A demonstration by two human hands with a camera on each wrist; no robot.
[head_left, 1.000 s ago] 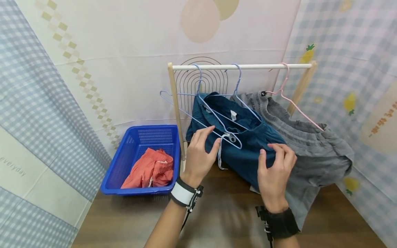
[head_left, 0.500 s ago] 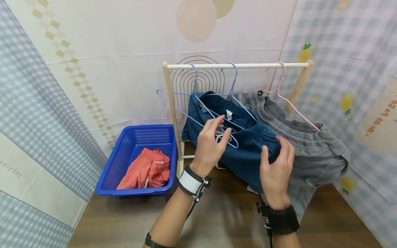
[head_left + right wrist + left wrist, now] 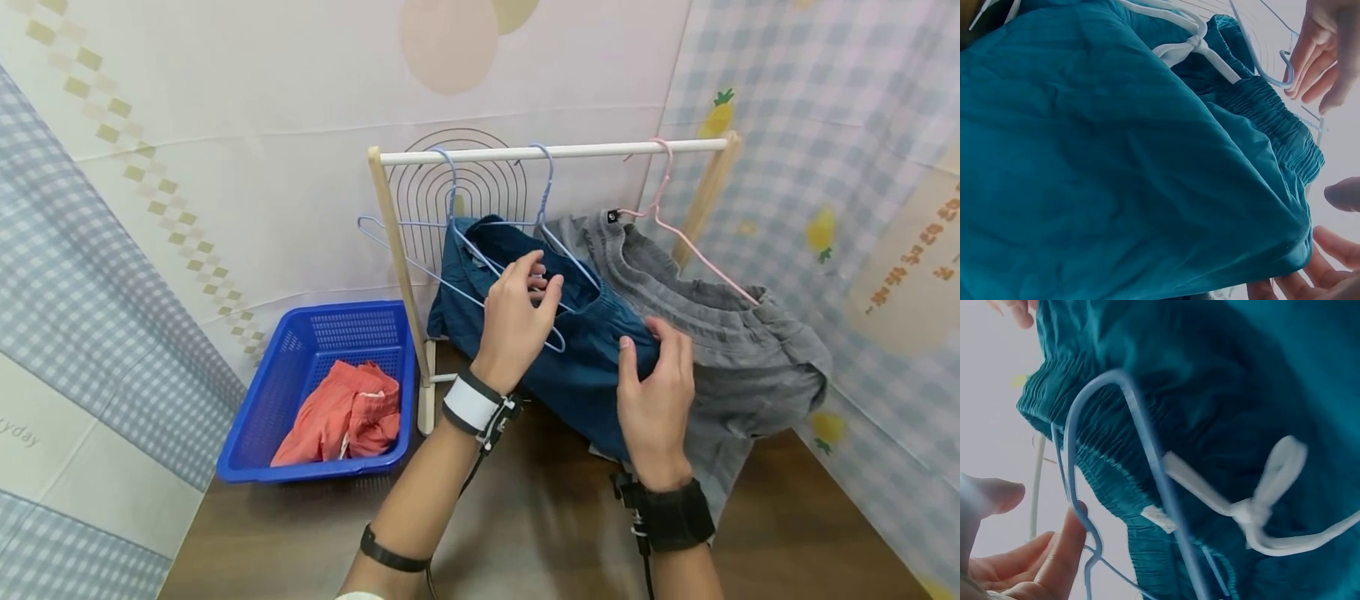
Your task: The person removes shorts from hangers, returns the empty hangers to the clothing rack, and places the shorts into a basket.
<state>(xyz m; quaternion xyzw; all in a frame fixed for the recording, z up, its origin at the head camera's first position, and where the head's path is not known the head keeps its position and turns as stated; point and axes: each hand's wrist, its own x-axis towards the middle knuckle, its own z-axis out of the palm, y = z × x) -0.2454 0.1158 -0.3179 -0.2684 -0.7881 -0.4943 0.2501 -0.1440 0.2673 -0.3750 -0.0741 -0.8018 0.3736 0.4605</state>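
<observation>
Teal drawstring shorts (image 3: 577, 375) hang from a blue hanger (image 3: 573, 258) on the rack. The end of a second blue hanger (image 3: 1141, 425) lies in front of their elastic waistband. My left hand (image 3: 517, 321) is over the waistband, thumb and fingers apart; in the left wrist view a fingertip (image 3: 1075, 515) is right at that front hanger's wire. At the right side of the teal shorts is my right hand (image 3: 660, 396). Its fingers (image 3: 1319, 269) lie along the fabric's edge from behind, while the thumb (image 3: 1342, 194) stays apart from the cloth. A white drawstring (image 3: 1194, 40) is tied in front.
Grey shorts (image 3: 720, 350) hang from a pink hanger (image 3: 697, 246) on the right. Left of the wooden rack post (image 3: 397, 250) stands a blue basket (image 3: 247, 425) holding coral shorts (image 3: 348, 417). A white rail (image 3: 480, 155) runs across the top; patterned cloth encloses the sides.
My left hand has moved right and up over the waistband, past the front hanger's end. The right hand has risen slightly at the teal shorts' edge. The head view has shifted a little right.
</observation>
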